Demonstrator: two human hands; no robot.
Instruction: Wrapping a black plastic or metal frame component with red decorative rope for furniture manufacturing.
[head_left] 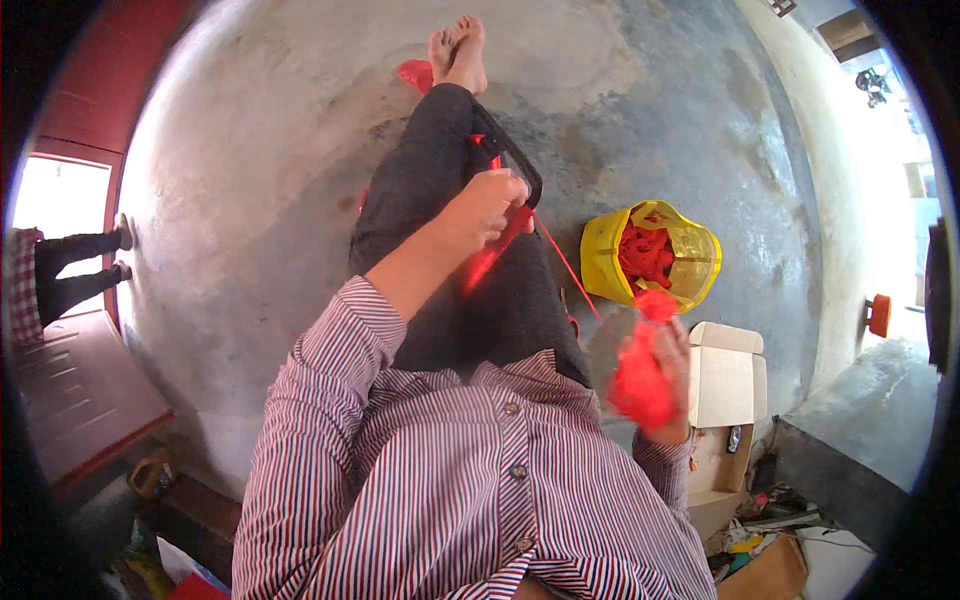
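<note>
Grey concrete floor [280, 150] lies under the sitting person. Left hand [492, 203] pinches a red strand [565, 265] over the lap. Right hand [668, 375] is closed round a red yarn bundle [640, 385] beside the yellow bucket [600, 255]. It looks soft and light; best gripped round its middle.

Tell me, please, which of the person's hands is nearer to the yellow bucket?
Right. The right hand holds red yarn just below the yellow bucket; the left hand is farther off, over the lap.
</note>
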